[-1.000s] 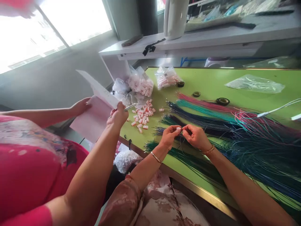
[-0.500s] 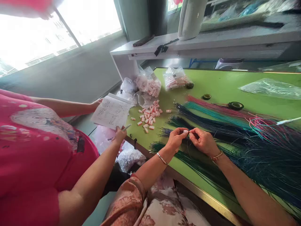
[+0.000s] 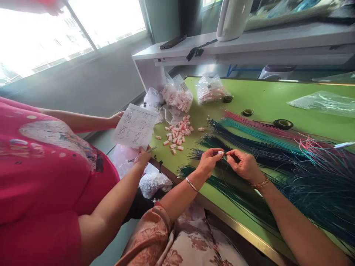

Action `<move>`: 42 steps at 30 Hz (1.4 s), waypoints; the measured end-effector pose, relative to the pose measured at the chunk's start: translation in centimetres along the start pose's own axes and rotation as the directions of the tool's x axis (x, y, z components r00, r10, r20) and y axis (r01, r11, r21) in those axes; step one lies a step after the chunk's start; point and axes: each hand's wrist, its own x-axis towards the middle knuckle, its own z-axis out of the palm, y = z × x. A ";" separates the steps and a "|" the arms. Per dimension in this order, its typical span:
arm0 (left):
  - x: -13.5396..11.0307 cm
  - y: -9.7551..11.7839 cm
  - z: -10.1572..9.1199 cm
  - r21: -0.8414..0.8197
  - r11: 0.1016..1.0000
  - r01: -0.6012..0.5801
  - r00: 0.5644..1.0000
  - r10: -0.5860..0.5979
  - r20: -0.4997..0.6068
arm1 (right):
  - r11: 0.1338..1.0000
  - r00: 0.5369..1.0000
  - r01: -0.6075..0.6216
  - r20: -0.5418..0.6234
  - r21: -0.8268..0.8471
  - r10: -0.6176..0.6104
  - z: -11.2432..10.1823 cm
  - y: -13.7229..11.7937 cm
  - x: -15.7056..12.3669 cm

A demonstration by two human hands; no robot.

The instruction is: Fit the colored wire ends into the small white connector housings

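Note:
Between the thumb and fingers of my left hand [image 3: 208,163] is a small white and pale-orange connector housing [image 3: 220,153]. Just to its right, my right hand [image 3: 242,164] pinches a thin wire, whose end is at the housing; whether it sits inside I cannot tell. Beneath both hands, bundles of dark wires [image 3: 244,142] and green wires [image 3: 222,186] lie across the green table [image 3: 277,99]. A loose pile of the same housings [image 3: 179,133] rests beyond my left hand.
Clear bags of housings [image 3: 210,90] stand at the back, near rolls of black tape [image 3: 283,124]. Pink wires [image 3: 255,123] and teal wires [image 3: 249,131] lie further off. At left, a co-worker in a pink shirt [image 3: 50,177] holds a written notepad [image 3: 135,125] and a pen [image 3: 152,149].
My right hand has drawn slightly right, leaving a small gap to my left hand, which still holds the housing. The view has shifted a little. The co-worker's notepad has tilted slightly.

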 end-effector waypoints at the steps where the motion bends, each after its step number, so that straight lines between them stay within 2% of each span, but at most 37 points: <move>1: 0.0 0.0 0.0 0.002 1.000 -0.001 1.000 0.001 0.000 | 1.000 1.000 0.000 0.002 0.002 0.000 0.0 0.0 0.0; 14: -0.5 0.2 0.2 0.078 0.997 -0.015 1.000 0.015 -0.008 | 0.998 0.999 0.045 -0.006 -0.054 -0.045 -0.1 -0.6 0.0; 18: -0.4 0.3 0.2 0.038 0.999 -0.013 1.000 0.014 -0.025 | 0.998 0.999 0.051 0.000 -0.033 -0.051 -0.3 -0.8 0.3; 29: -0.6 1.2 0.3 -0.066 0.998 0.000 0.999 0.002 0.036 | 0.999 0.998 0.029 0.055 0.036 -0.031 -2.5 -1.6 0.7; 42: -0.8 1.8 0.4 -0.072 0.997 -0.021 0.998 0.025 0.051 | 0.998 0.989 0.054 0.137 0.036 -0.058 -2.8 -1.9 0.8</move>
